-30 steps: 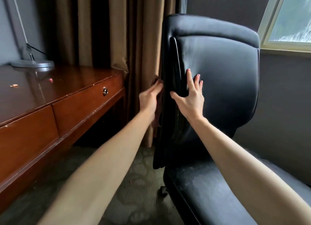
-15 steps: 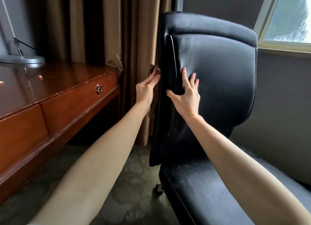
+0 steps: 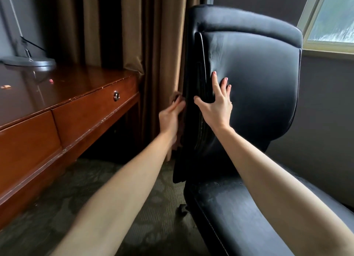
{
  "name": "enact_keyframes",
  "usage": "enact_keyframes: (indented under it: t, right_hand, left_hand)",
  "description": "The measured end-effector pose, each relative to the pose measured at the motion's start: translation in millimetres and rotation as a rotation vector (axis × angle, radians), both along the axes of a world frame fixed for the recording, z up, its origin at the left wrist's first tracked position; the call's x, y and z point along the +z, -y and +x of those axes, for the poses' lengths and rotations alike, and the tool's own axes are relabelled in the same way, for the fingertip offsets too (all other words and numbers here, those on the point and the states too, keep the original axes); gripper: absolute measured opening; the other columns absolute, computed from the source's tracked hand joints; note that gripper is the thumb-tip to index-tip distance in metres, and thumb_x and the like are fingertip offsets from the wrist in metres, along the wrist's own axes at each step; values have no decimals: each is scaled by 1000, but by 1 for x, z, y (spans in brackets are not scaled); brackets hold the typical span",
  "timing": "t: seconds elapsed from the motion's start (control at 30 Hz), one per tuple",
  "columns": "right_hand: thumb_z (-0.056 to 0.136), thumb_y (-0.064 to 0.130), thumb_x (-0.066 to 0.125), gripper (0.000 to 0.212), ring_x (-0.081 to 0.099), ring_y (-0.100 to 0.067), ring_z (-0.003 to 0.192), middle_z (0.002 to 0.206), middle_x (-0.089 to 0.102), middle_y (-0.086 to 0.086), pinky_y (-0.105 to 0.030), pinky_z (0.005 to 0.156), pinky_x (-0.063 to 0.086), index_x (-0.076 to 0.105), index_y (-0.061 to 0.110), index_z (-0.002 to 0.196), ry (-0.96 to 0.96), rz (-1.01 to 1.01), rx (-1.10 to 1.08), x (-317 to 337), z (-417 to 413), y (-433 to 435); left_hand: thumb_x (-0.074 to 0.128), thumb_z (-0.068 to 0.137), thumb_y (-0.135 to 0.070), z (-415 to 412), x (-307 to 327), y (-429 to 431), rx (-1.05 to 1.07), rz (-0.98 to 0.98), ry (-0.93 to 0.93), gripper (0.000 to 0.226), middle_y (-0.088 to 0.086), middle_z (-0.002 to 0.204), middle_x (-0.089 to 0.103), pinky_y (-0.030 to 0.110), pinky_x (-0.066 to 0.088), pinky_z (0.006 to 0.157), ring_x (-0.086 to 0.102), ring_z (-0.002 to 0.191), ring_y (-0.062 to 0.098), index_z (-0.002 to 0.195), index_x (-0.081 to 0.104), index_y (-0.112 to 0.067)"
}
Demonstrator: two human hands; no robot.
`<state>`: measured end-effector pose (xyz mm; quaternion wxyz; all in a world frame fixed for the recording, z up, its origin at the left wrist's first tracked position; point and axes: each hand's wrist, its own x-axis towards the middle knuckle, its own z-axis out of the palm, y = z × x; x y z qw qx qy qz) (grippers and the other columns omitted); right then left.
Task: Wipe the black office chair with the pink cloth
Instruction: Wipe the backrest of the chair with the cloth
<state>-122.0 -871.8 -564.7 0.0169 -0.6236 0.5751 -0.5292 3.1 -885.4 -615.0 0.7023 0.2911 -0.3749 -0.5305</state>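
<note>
My right hand (image 3: 216, 106) lies open, fingers spread, flat on the front of the chair (image 3: 258, 83) back, while my left hand (image 3: 169, 119), just beside it past the back's edge, presses the cloth (image 3: 176, 98) against the rear side with fairly straight fingers.

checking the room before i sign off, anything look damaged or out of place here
Yes. The chair seat has pale, worn-looking patches near the backrest, the desk has chipped finish along its front edges, and a pink scrap and a tan scrap lie on its top.
</note>
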Motion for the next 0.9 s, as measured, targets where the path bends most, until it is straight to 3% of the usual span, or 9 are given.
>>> enact_keyframes:
  t: [0.17, 0.53, 0.63, 0.7, 0.77, 0.8, 0.9]
  right_hand:
    - [82, 42, 69, 90, -3, -25, 152, 165, 6, -4, -61, 117, 15, 15, 43, 153, -14, 9, -6, 0, -2, 1]
    - [83, 40, 67, 88, -2, -28, 152, 165, 6, -7, -63, 116, 14, 15, 42, 154, -29, -2, -38, -5, 2, 10]
    - [83, 40, 67, 88, -3, -27, 152, 165, 6, -6, -63, 116, 13, 14, 42, 154, -19, -5, -36, -6, 3, 12]
    - [83, 40, 67, 88, -4, -27, 152, 165, 6, -6, -63, 117, 12, 15, 42, 154, -15, -4, -31, -6, 2, 11]
    - [83, 40, 67, 88, -4, -26, 152, 165, 5, -5, -62, 117, 12, 15, 42, 153, -9, -3, -26, -5, 1, 9]
    - [84, 40, 68, 87, -4, -26, 152, 165, 5, -5, -62, 117, 12, 15, 42, 153, -4, -3, -23, -5, 1, 8]
    - [84, 39, 68, 87, -4, -26, 152, 165, 5, -5, -63, 117, 12, 16, 42, 154, 1, 2, -19, -5, 1, 7]
  left_hand:
    - [74, 86, -16, 2, 39, 15, 30, -77, 89, 29, 3, 113, 74, 34, 47, 107, 66, 113, 14, 114, 73, -22]
    - [64, 95, -14, 3, -50, 14, -161, -21, 20, 37, 13, 125, 68, 44, 43, 110, 63, 119, 26, 131, 63, -12]
    - [65, 94, -11, 4, -62, 8, -114, 22, 56, 33, 11, 119, 71, 40, 45, 108, 65, 116, 23, 127, 66, -11]
    - [67, 92, -10, 6, -66, 3, -51, 43, 134, 32, -2, 110, 74, 32, 46, 106, 66, 111, 11, 123, 68, -12]
    - [71, 89, -10, 9, -74, -1, -15, 56, 225, 32, -19, 100, 74, 22, 45, 102, 64, 104, -7, 120, 70, -16]
    - [73, 87, -13, 10, -80, -2, 2, 77, 271, 30, -20, 99, 73, 22, 45, 102, 64, 102, -8, 116, 72, -21]
    - [78, 82, -22, 14, -98, -10, 51, 160, 393, 27, -10, 106, 75, 31, 47, 105, 66, 109, 7, 101, 74, -42]
